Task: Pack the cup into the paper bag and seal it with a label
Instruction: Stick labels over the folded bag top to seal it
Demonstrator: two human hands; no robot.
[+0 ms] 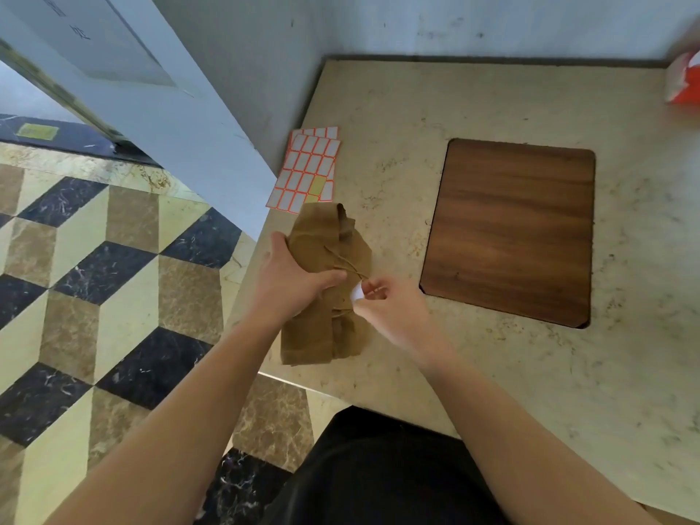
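Counter (492, 373); cup unseen inside paper bag (322, 327).

Matt creased brown paper bag (322, 297)

The paper bag (325, 282) lies on the table (492, 373) under the left hand's fingers (333, 276), label sheets (307, 168) beyond them, the board (511, 229) right of the right hand's fingers (373, 293).

cup unseen inside paper bag (322, 289); red-white box (683, 83) blurred, cut off
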